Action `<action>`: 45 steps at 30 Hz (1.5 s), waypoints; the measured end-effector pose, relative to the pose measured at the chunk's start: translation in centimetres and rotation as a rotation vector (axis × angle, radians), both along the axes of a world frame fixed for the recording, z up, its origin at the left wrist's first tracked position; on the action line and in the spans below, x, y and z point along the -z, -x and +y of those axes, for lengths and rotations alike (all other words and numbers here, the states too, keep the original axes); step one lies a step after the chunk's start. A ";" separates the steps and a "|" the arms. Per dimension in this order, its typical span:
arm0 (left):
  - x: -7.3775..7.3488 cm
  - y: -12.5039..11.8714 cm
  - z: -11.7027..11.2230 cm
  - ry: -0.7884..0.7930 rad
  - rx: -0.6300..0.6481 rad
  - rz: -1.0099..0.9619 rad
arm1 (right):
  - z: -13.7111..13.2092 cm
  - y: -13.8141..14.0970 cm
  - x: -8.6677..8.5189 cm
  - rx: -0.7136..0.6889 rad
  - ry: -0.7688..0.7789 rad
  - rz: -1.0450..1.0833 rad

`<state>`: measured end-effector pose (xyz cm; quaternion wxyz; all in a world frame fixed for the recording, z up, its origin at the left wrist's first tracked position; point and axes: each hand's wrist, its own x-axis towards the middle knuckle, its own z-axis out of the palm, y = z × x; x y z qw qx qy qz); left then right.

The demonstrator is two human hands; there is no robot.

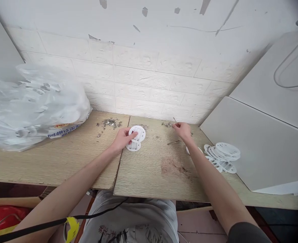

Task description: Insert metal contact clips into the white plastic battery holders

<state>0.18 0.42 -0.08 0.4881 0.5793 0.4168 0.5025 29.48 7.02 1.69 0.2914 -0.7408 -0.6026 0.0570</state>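
My left hand (123, 139) is closed on a white round plastic plate (140, 130), the thumb pressed on its face. A second white plate (134, 146) with slots shows just below and partly behind it; whether that one is also held I cannot tell. My right hand (183, 131) is pinched round a thin metal tool (174, 119) whose tip points up and left, its exact kind unclear. Beside that hand lie small metal pieces (166, 124). A slim metal rod-like tool (173, 142) rests on the wooden table (143, 172) just below it.
White slotted plates (227, 149) are piled at the right, with another plate partly under my right forearm. Small metal parts (110, 123) are heaped at the back left. A large plastic bag (37, 111) of white pieces fills the left. Grey-white panels (255, 145) stand at right.
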 end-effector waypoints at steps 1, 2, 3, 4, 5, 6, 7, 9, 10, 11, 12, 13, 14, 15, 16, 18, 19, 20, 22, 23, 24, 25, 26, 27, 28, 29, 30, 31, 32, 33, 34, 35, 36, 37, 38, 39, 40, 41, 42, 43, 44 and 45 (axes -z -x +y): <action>-0.1 0.0 0.0 0.005 0.009 0.007 | -0.5 0.7 -0.5 -0.043 -0.024 0.215; -0.1 -0.1 -0.1 0.012 0.019 0.013 | -1.1 1.4 -1.0 -0.122 -0.032 0.441; -0.2 -0.1 -0.2 0.020 0.031 0.018 | -1.7 2.3 -1.5 -0.219 -0.008 0.626; -0.3 -0.2 -0.2 0.029 0.046 0.020 | -2.4 3.3 -1.9 -0.307 0.022 0.754; -0.3 -0.2 -0.2 0.036 0.060 0.021 | -3.0 4.2 -2.3 -0.388 0.037 0.840; -0.3 -0.2 -0.3 0.041 0.077 0.024 | -3.5 5.2 -2.5 -0.449 0.050 0.894; -0.2 -0.2 -0.3 0.042 0.095 0.030 | -4.1 6.2 -2.6 -0.492 0.061 0.920; -0.1 -0.2 -0.3 0.033 0.127 0.053 | -4.9 7.9 -2.5 -0.556 0.070 0.934; -0.1 -0.2 -0.3 0.026 0.137 0.063 | -5.3 8.7 -2.2 -0.568 0.075 0.934; -0.1 -0.1 -0.3 0.020 0.148 0.068 | -5.6 9.3 -2.0 -0.575 0.081 0.934; -0.1 -0.1 -0.4 0.016 0.157 0.067 | -5.9 9.8 -1.7 -0.578 0.085 0.934; -0.1 -0.1 -0.4 0.015 0.162 0.061 | -6.1 10.2 -1.3 -0.581 0.090 0.935; -0.1 -0.1 -0.4 0.016 0.166 0.056 | -6.3 10.5 -1.1 -0.585 0.093 0.937; -0.1 -0.1 -0.5 0.015 0.167 0.054 | -6.5 10.7 -0.8 -0.588 0.093 0.936; -0.2 -0.2 -0.5 0.014 0.161 0.055 | -6.6 10.7 -0.6 -0.590 0.090 0.933; -0.1 -0.2 -0.4 0.009 0.120 0.061 | -6.7 10.5 -0.2 -0.576 0.069 0.900; -0.1 -0.2 -0.3 0.006 0.095 0.060 | -6.6 10.3 0.0 -0.561 0.050 0.866; 0.0 -0.1 -0.2 0.002 0.072 0.055 | -6.6 10.0 0.2 -0.545 0.034 0.822; 0.2 0.0 0.1 -0.012 0.040 0.038 | -6.4 9.4 0.5 -0.515 0.029 0.708; 0.2 0.1 0.2 -0.021 0.030 0.029 | -6.3 9.2 0.7 -0.504 0.043 0.645; 0.2 0.2 0.3 -0.031 0.016 0.017 | -6.2 8.9 0.8 -0.495 0.063 0.581; 0.2 0.2 0.3 -0.038 0.001 0.005 | -6.1 8.8 0.9 -0.486 0.084 0.519; 0.2 0.2 0.3 -0.046 -0.014 -0.004 | -6.1 8.7 1.0 -0.476 0.101 0.464; 0.1 0.2 0.3 -0.056 -0.020 -0.013 | -6.1 8.6 1.0 -0.467 0.113 0.419; 0.0 0.2 0.3 -0.074 -0.021 -0.022 | -6.2 8.7 1.0 -0.462 0.120 0.388; 0.0 0.2 0.2 -0.101 -0.014 -0.029 | -6.2 8.7 0.9 -0.461 0.121 0.371; -0.1 0.2 0.2 -0.134 -0.003 -0.033 | -6.3 8.8 0.9 -0.463 0.118 0.365; -0.1 0.1 0.2 -0.170 0.009 -0.033 | -6.4 8.9 0.9 -0.471 0.111 0.366; 0.0 0.1 0.2 -0.205 0.018 -0.030 | -6.4 9.0 0.8 -0.481 0.102 0.369; 0.0 0.1 0.2 -0.239 0.027 -0.021 | -6.5 9.0 0.8 -0.491 0.094 0.372; 0.1 0.1 0.2 -0.270 0.035 -0.004 | -6.5 9.1 0.8 -0.501 0.087 0.381; 0.1 0.1 0.2 -0.298 0.042 0.016 | -6.6 9.1 0.8 -0.515 0.083 0.399; 0.1 0.1 0.2 -0.322 0.046 0.035 | -6.6 9.1 0.8 -0.531 0.081 0.426; 0.1 0.1 0.1 -0.341 0.048 0.052 | -6.7 9.1 0.9 -0.551 0.079 0.462; 0.1 0.1 0.1 -0.353 0.049 0.066 | -6.7 9.1 0.8 -0.572 0.077 0.503; 0.1 0.1 0.0 -0.359 0.048 0.077 | -6.8 9.1 0.8 -0.591 0.073 0.543; 0.0 0.1 -0.1 -0.361 0.047 0.083 | -6.9 9.2 0.8 -0.608 0.067 0.580; 0.0 0.1 -0.1 -0.363 0.046 0.084 | -7.0 9.4 0.7 -0.624 0.060 0.613; 0.0 0.1 -0.1 -0.367 0.043 0.082 | -7.1 9.6 0.7 -0.640 0.047 0.644; 0.0 0.1 -0.2 -0.373 0.043 0.081 | -7.2 9.8 0.7 -0.659 0.032 0.673; 0.0 0.1 -0.2 -0.381 0.043 0.084 | -7.3 10.0 0.7 -0.679 0.015 0.701; 0.0 0.1 -0.2 -0.390 0.043 0.091 | -7.4 10.3 0.7 -0.702 0.002 0.727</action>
